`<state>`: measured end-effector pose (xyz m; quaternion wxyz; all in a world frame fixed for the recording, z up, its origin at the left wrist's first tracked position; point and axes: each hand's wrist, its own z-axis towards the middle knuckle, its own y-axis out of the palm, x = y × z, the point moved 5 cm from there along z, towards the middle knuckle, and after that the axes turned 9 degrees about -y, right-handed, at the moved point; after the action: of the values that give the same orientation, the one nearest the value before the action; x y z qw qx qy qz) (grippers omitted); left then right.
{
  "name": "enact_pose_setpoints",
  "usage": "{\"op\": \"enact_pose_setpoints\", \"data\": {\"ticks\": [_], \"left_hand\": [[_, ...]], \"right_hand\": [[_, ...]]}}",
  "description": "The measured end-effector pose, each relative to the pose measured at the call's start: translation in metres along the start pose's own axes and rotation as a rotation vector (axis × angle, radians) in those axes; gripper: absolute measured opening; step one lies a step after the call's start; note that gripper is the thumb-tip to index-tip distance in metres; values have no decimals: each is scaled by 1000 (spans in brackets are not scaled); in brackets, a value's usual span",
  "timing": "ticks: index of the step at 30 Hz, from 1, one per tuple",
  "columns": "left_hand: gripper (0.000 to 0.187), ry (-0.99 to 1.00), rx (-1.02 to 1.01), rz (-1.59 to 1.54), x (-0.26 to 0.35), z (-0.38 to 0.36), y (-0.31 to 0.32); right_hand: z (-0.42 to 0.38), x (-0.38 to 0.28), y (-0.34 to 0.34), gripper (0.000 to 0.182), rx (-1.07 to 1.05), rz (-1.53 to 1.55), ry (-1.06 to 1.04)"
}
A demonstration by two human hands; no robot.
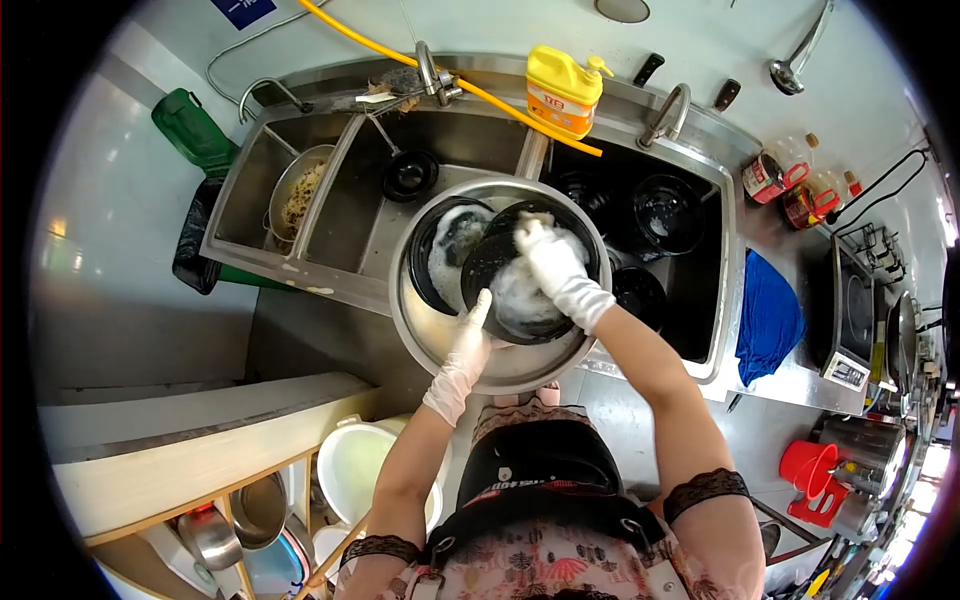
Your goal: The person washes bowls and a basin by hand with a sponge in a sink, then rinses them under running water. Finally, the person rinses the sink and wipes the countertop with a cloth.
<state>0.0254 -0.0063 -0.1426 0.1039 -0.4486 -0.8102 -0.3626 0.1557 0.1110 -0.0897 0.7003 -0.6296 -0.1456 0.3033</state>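
A large round metal basin (408, 335) rests at the front edge of the sinks, with soapy black bowls in it. My left hand (470, 348), in a white glove, grips the near-left rim of a tilted black bowl (488, 268), thumb over the edge. White suds cover much of its inside. My right hand (553, 262), gloved too, is inside that bowl with fingers curled against its far wall. A bit of something brownish shows at the fingertips; I cannot tell what it is. To the left, another black bowl (422, 262) holds foamy water.
Black bowls (668, 215) sit in the right sink; a black ladle-like pan (410, 175) lies in the middle one. The left sink holds a pot (282, 215) with food scraps. Behind stand a yellow detergent jug (563, 92) and taps (432, 75). A blue cloth (768, 318) lies right.
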Motion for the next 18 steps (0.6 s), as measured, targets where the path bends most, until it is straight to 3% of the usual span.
{"op": "enact_pose_setpoints", "data": {"ticks": [1, 3, 5, 6, 7, 9, 11, 12, 13, 15, 17, 18], "left_hand": [[62, 95, 55, -2, 4, -1, 0], [62, 111, 48, -11, 5, -3, 0], [64, 195, -35, 1, 6, 8, -2], [70, 212, -40, 53, 6, 7, 0], [70, 210, -41, 55, 5, 13, -4], [79, 117, -93, -6, 1, 29, -12], [88, 160, -11, 67, 4, 23, -10], [86, 126, 8, 66, 2, 29, -16], [84, 91, 26, 66, 1, 36, -22], [78, 97, -2, 10, 5, 26, -16], [73, 42, 155, -22, 13, -13, 4], [73, 37, 153, -27, 11, -10, 1]], "right_hand": [[-11, 11, 17, 20, -72, -45, 67], [-44, 6, 22, 27, 86, -342, 102], [-70, -4, 81, 28, -241, -396, 108], [-69, -43, 16, 35, -240, -339, -48], [-65, -50, 45, 36, -373, 75, -64], [-51, -62, 28, 36, -44, 731, 55], [-22, -68, 10, 37, 349, 795, -99], [-9, -62, 10, 38, 250, 721, -63], [-5, -56, -4, 35, 322, 457, -165], [11, -26, 1, 30, 106, 116, -92], [-2, -5, -2, 34, 63, -59, -70], [-13, 0, 1, 22, 156, -121, -92]]}}
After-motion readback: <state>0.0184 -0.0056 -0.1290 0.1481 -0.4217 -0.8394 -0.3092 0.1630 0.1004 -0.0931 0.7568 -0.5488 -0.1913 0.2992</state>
